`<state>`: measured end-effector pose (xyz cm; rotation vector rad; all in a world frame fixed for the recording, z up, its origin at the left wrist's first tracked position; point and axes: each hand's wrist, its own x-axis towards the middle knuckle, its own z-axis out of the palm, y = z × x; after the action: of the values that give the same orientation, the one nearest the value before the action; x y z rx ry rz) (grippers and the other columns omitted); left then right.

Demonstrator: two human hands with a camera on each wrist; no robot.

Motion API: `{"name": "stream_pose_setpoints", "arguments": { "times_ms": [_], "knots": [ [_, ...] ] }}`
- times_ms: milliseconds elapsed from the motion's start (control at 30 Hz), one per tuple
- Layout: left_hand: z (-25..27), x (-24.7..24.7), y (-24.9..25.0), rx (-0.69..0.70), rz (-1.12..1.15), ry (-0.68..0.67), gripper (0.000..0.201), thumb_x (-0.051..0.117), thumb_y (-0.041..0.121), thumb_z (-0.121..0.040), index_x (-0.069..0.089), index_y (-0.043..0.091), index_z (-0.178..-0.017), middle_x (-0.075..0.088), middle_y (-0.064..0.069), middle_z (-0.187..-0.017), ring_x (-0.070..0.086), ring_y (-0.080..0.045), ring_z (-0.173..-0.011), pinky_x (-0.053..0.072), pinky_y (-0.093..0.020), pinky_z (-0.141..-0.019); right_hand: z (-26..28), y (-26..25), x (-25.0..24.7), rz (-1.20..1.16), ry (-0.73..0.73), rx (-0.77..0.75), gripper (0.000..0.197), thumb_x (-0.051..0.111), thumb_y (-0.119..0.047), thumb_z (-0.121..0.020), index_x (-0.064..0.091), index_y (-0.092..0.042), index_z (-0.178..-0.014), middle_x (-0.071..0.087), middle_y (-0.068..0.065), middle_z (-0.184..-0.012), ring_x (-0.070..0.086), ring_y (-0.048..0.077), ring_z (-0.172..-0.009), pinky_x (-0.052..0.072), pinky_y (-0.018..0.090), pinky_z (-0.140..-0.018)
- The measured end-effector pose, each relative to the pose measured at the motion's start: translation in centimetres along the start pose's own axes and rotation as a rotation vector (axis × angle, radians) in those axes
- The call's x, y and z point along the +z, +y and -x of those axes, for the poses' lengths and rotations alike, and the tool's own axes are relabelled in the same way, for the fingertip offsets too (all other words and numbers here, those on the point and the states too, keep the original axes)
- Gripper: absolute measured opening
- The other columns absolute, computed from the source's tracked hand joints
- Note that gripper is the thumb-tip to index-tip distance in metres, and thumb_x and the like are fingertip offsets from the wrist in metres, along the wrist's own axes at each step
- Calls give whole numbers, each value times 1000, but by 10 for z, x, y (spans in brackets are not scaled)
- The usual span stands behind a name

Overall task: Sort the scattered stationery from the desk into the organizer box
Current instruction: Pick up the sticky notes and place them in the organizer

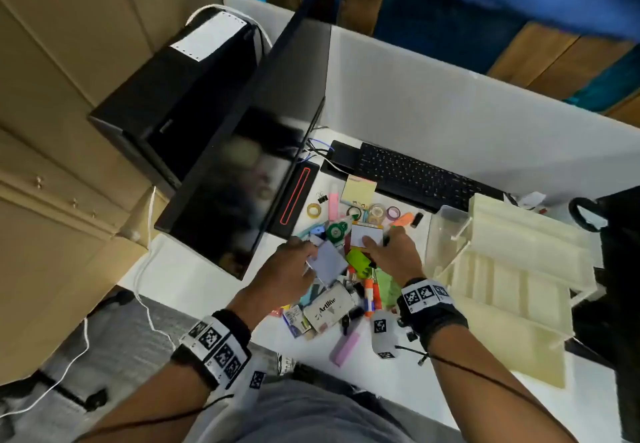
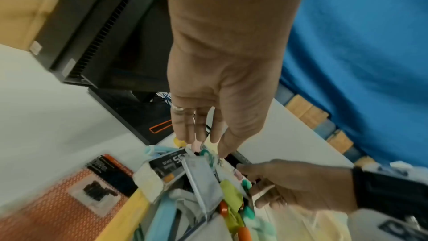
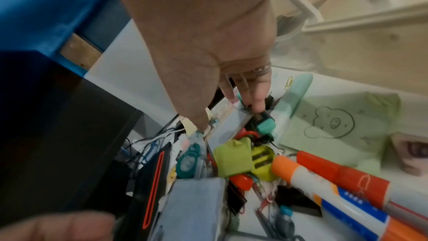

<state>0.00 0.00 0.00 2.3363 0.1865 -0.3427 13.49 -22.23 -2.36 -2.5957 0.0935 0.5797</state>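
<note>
**A:** How far along are you?

**B:** Barely begun, I'd judge. Your organizer box (image 1: 512, 269) stands to your right on the table (image 1: 194, 283), and every tray I can see in it looks bare. The stationery pile (image 1: 346, 269) lies between the box and the monitor (image 1: 249, 172): tape rolls, highlighters, sticky notes, glue sticks, a marker box.

**A:** And your hands?

**B:** Your left hand (image 1: 294, 262) reaches in with straight, relaxed fingers, touching a grey-blue pad (image 1: 329, 262) without clearly gripping it. Your right hand (image 1: 391, 252) is also extended, fingertips down on a white card (image 1: 363, 234) beside a teal-capped pen (image 3: 266, 124). Neither holds anything yet, so nearly the whole pile is left.
</note>
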Motion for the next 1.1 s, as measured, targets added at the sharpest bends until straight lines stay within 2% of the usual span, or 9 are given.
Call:
{"name": "stream_pose_setpoints", "arguments": {
  "times_ms": [100, 167, 300, 433, 567, 767, 933, 1000, 1100],
  "knots": [
    [-15, 10, 8, -33, -140, -8, 45, 68, 28, -94, 51, 19, -135, 50, -5, -128, 53, -24, -120, 51, -37, -95, -1, -7, 6, 153, 5, 55, 83, 66, -66, -83, 45, -5, -135, 59, 16, -127, 65, 39, -112, 56, 46, -90],
    [-26, 15, 17, -65, -257, -7, 55, 69, 37, -94, 47, 15, -139, 50, -10, -132, 54, -29, -121, 51, -43, -97, -1, -10, 8, 200, 1, 60, 89, 70, -63, -83, 40, -4, -143, 55, 18, -136, 64, 40, -115, 55, 47, -89],
    [-40, 22, 25, -119, -483, -39, 76, 69, 54, -90, 43, 7, -143, 52, -16, -136, 56, -33, -122, 48, -42, -99, -9, -9, 11, 230, -14, 58, 89, 76, -58, -78, 40, -5, -139, 61, 16, -127, 66, 37, -110, 57, 45, -86],
    [-48, 29, 28, -128, -599, -25, 76, 72, 56, -88, 45, 7, -139, 55, -14, -133, 59, -30, -117, 49, -39, -95, -17, -8, 13, 217, -9, 45, 96, 77, -61, -75, 38, -6, -143, 48, 21, -137, 60, 42, -118, 56, 49, -91],
    [-53, 30, 26, -104, -536, -51, 72, 76, 50, -86, 46, 9, -136, 54, -14, -133, 59, -31, -119, 49, -41, -96, -27, -5, 15, 216, -9, 12, 93, 82, -60, -70, 45, -12, -141, 38, 22, -139, 50, 46, -124, 53, 51, -99],
    [-49, 28, 24, -113, -400, -70, 42, 72, 30, -90, 54, 11, -124, 54, -13, -130, 56, -32, -119, 46, -42, -97, -37, -6, 14, 243, -40, 2, 86, 83, -65, -65, 57, -8, -124, 43, 23, -133, 44, 42, -122, 48, 45, -96],
    [-43, 17, 18, -154, -20, -130, 13, 61, 22, -98, 53, 12, -101, 61, -8, -101, 62, -32, -96, 40, -32, -71, -35, -12, 4, 334, -88, -74, 81, 80, -63, -72, 52, -23, -137, 32, 18, -144, 32, 42, -137, 40, 55, -110],
    [-40, 9, 17, -166, 82, -120, 13, 61, 22, -98, 55, 11, -100, 59, -8, -90, 59, -26, -84, 38, -32, -65, -36, -13, 0, 392, -113, -99, 79, 76, -66, -73, 52, -27, -137, 31, 17, -145, 27, 42, -139, 34, 57, -112],
    [-33, -6, 21, -175, 181, -80, 22, 62, 27, -98, 48, 22, -82, 48, 2, -74, 46, -18, -68, 32, -30, -56, -39, -16, -5, 437, -114, -145, 82, 74, -71, -70, 53, -29, -137, 34, 14, -142, 30, 42, -136, 34, 57, -113]
  ]
}}
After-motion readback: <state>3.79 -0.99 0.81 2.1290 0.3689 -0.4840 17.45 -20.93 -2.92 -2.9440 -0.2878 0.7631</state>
